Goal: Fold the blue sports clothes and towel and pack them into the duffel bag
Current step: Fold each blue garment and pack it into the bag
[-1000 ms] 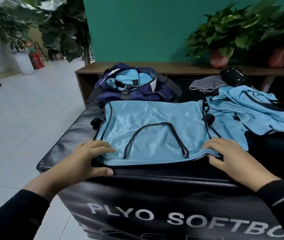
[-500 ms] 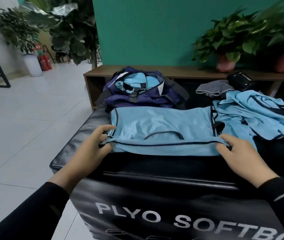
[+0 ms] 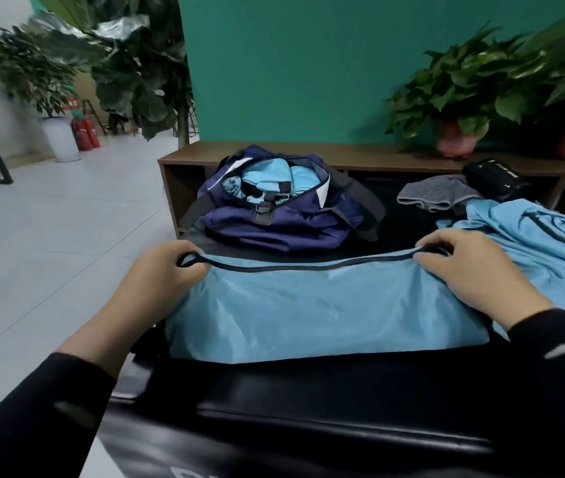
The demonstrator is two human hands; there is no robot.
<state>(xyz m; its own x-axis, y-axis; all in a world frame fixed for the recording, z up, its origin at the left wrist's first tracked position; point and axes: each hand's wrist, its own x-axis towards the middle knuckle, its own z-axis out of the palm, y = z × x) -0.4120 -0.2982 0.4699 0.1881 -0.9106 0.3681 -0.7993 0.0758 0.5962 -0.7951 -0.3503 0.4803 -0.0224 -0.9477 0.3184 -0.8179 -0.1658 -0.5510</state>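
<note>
Both hands, left hand (image 3: 167, 270) and right hand (image 3: 474, 270), pinch the blue garment's (image 3: 325, 312) dark-trimmed edge; nearby writing is unreadable.

A light blue shirt (image 3: 325, 312) with a dark trim along its top edge was seen on a shiny black box (image 3: 308, 408). Behind it a dark purple-blue duffel bag (image 3: 274, 215) with a white patch was seen, with light blue clothes (image 3: 267, 181) inside. More light blue clothes (image 3: 536, 236) with dark lines were seen at the right. A grey striped cloth (image 3: 436, 194) was seen near a brown shelf (image 3: 343, 155). The wall (image 3: 291, 63) was painted green. Black sleeves (image 3: 32, 419) were worn.
</note>
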